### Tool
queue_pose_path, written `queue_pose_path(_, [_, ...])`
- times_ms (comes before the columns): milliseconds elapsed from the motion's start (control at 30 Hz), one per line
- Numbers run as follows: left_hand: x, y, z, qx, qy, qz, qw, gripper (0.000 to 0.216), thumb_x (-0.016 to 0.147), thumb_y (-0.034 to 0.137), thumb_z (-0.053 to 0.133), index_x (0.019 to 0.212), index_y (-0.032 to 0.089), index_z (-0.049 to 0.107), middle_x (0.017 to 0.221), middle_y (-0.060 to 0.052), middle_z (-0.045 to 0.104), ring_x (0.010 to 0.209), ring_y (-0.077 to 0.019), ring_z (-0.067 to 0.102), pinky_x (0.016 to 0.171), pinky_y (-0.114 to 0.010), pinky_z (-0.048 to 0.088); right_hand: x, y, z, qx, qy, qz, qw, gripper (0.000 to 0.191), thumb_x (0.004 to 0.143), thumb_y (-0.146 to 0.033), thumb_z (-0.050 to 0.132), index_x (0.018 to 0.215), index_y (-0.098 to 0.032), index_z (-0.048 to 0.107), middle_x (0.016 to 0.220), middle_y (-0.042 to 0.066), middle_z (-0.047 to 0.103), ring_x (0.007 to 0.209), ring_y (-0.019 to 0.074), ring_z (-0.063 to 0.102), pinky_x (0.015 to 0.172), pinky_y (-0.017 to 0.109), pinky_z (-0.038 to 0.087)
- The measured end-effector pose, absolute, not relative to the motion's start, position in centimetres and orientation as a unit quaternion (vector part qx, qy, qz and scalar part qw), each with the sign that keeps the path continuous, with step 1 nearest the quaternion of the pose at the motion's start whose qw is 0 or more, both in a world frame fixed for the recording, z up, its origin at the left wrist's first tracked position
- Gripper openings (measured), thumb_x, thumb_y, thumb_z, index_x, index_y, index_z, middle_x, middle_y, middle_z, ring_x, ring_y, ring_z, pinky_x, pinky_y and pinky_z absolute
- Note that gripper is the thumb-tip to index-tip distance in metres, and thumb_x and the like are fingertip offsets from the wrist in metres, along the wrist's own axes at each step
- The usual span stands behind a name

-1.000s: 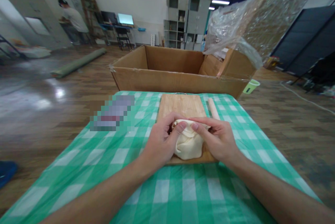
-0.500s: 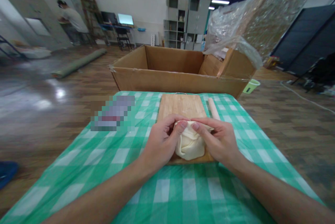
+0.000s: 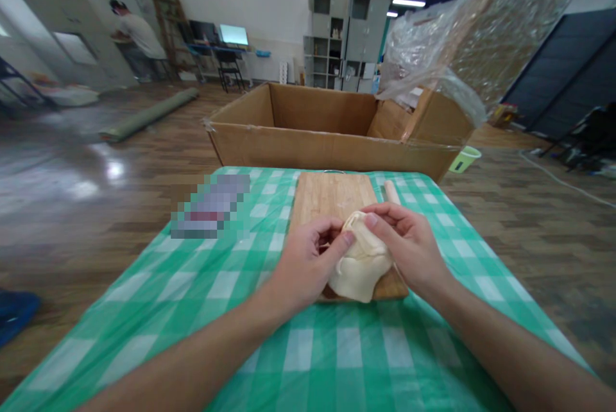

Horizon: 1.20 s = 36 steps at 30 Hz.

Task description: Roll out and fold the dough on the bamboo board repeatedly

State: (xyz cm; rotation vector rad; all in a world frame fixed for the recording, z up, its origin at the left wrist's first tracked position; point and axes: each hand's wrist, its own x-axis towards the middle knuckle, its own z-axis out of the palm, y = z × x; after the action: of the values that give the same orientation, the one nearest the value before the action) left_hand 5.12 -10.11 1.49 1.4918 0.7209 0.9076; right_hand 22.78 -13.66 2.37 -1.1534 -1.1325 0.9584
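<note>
A pale piece of dough (image 3: 363, 264) with folded layers is held between my two hands over the near end of a wooden cutting board (image 3: 332, 194). My left hand (image 3: 312, 258) pinches its left upper edge between thumb and fingers. On the other side, my right hand (image 3: 407, 239) grips the top right edge, thumb in front and fingers behind. The dough's lower part hangs down to the board's front edge; whether it rests on the wood I cannot tell. Beyond my right hand lies a wooden rolling pin (image 3: 391, 192), partly hidden by that hand.
A green and white checked cloth (image 3: 231, 328) covers the table. A blurred-out flat item (image 3: 212, 206) lies at its left. Just past the far edge stands a large open cardboard box (image 3: 327, 145). Further back, a person (image 3: 139, 36) sits at the left.
The dough has turned and shifted slightly right, its lower part now spreading further down. My left hand has moved down its side, while my right hand has come up to its top.
</note>
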Motion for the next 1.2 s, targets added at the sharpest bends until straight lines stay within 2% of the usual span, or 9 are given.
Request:
queue_pose_path(67, [5.1,-10.7,1.7,0.65,0.318,0.385,0.573,0.025,0.091,0.042,0.069,0.096,0.017,0.072,0.078,-0.002,0.069,0.069,-0.0149,0.062,0.062,-0.025,0.047,22.7,-13.9,3.0,-0.499,-0.504,0.421,0.566,0.037,0.081,-0.052,0.081,0.1,-0.021,0.08,0.08,0.004,0.077,0.062,0.0156,0.066,0.051,0.024,0.049])
queue_pose_path(233, [5.1,-11.1,1.6,0.693,0.342,0.38,0.509,0.024,0.092,0.042,0.069,0.091,0.018,0.072,0.074,-0.001,0.066,0.067,-0.0148,0.061,0.059,-0.026,0.045,22.6,-14.2,3.3,-0.507,-0.559,0.392,0.525,0.029,0.081,-0.049,0.081,0.084,-0.021,0.082,0.074,0.002,0.076,0.061,0.016,0.065,0.052,0.025,0.049])
queue_pose_path(433, [4.7,-10.2,1.8,0.714,0.376,0.404,0.431,0.025,0.092,0.045,0.069,0.096,0.021,0.076,0.09,-0.003,0.076,0.079,-0.0185,0.068,0.068,-0.028,0.049,22.2,-13.9,3.0,-0.524,-0.546,0.335,0.561,0.028,0.084,-0.047,0.078,0.083,-0.019,0.078,0.075,0.004,0.075,0.065,0.017,0.066,0.055,0.026,0.051])
queue_pose_path(567, [4.1,-8.9,1.9,0.714,0.342,0.378,0.48,0.034,0.097,0.05,0.06,0.102,0.02,0.076,0.094,-0.003,0.077,0.083,-0.0187,0.068,0.069,-0.027,0.049,22.4,-13.6,2.1,-0.526,-0.494,0.326,0.61,0.031,0.082,-0.048,0.08,0.085,-0.018,0.075,0.074,0.003,0.073,0.062,0.0152,0.063,0.054,0.025,0.049])
queue_pose_path(667, [3.9,-8.0,1.5,0.711,0.303,0.319,0.549,0.038,0.099,0.049,0.056,0.107,0.018,0.077,0.097,-0.005,0.078,0.085,-0.0197,0.069,0.07,-0.027,0.05,22.9,-13.1,1.4,-0.536,-0.487,0.324,0.609,0.034,0.082,-0.05,0.079,0.081,-0.017,0.073,0.072,0.002,0.07,0.061,0.0134,0.06,0.053,0.023,0.045])
queue_pose_path(800, [3.7,-7.5,1.3,0.725,0.307,0.295,0.541,0.037,0.094,0.048,0.065,0.112,0.018,0.078,0.101,-0.006,0.079,0.087,-0.0213,0.07,0.07,-0.027,0.051,23.8,-12.7,1.3,-0.523,-0.551,0.364,0.539,0.031,0.089,-0.05,0.073,0.092,-0.019,0.074,0.075,0.001,0.071,0.062,0.0139,0.061,0.053,0.024,0.044])
queue_pose_path(933, [3.4,-7.6,1.4,0.749,0.333,0.297,0.489,0.036,0.092,0.049,0.068,0.11,0.022,0.081,0.097,-0.004,0.081,0.083,-0.0209,0.071,0.066,-0.026,0.05,24.1,-12.8,1.5,-0.517,-0.639,0.298,0.485,0.023,0.091,-0.04,0.072,0.1,-0.02,0.08,0.087,0.003,0.077,0.075,0.0164,0.066,0.063,0.026,0.048])
queue_pose_path(1067, [3.5,-7.6,1.4,0.741,0.344,0.302,0.491,0.036,0.092,0.048,0.068,0.108,0.02,0.082,0.095,-0.006,0.081,0.082,-0.022,0.072,0.066,-0.027,0.05,23.8,-13.0,1.3,-0.524,-0.621,0.264,0.52,0.021,0.091,-0.038,0.072,0.095,-0.02,0.082,0.082,0.003,0.078,0.073,0.0176,0.068,0.065,0.028,0.05])
queue_pose_path(1200, [3.8,-7.4,1.0,0.696,0.31,0.312,0.568,0.039,0.091,0.048,0.069,0.116,0.02,0.077,0.104,-0.007,0.079,0.091,-0.023,0.073,0.073,-0.028,0.054,23.8,-12.8,1.0,-0.543,-0.583,0.248,0.551,0.022,0.088,-0.039,0.074,0.095,-0.02,0.083,0.084,0.004,0.079,0.073,0.0177,0.069,0.064,0.028,0.051])
